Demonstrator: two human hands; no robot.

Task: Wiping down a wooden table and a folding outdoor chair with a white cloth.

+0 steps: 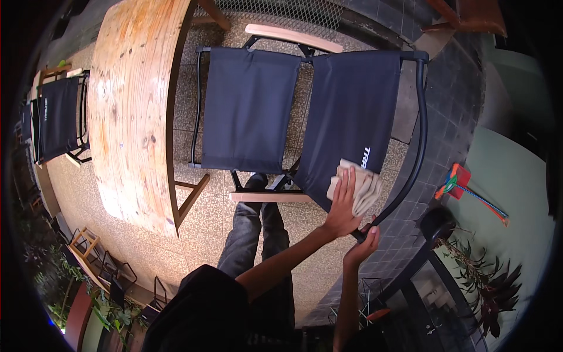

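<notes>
A folding chair with dark fabric faces sideways before me, its seat [250, 110] to the left and its backrest [352, 101] to the right. My left hand [344, 211] presses a folded beige cloth [367, 189] flat against the backrest's near lower corner, partly covering white lettering there. Around the near end of the chair's curved black tube frame [420, 127] my right hand [363, 246] is closed, just below the cloth. The near wooden armrest [272, 197] lies beside my legs, and the far wooden armrest [292, 36] runs along the opposite side.
A wooden table [132, 110] stands close on the left, with another dark folding chair [59, 116] beyond it. On the right are a red dustpan with a brush [459, 182] and a potted plant [488, 281]. Metal mesh [281, 13] covers the floor's far edge.
</notes>
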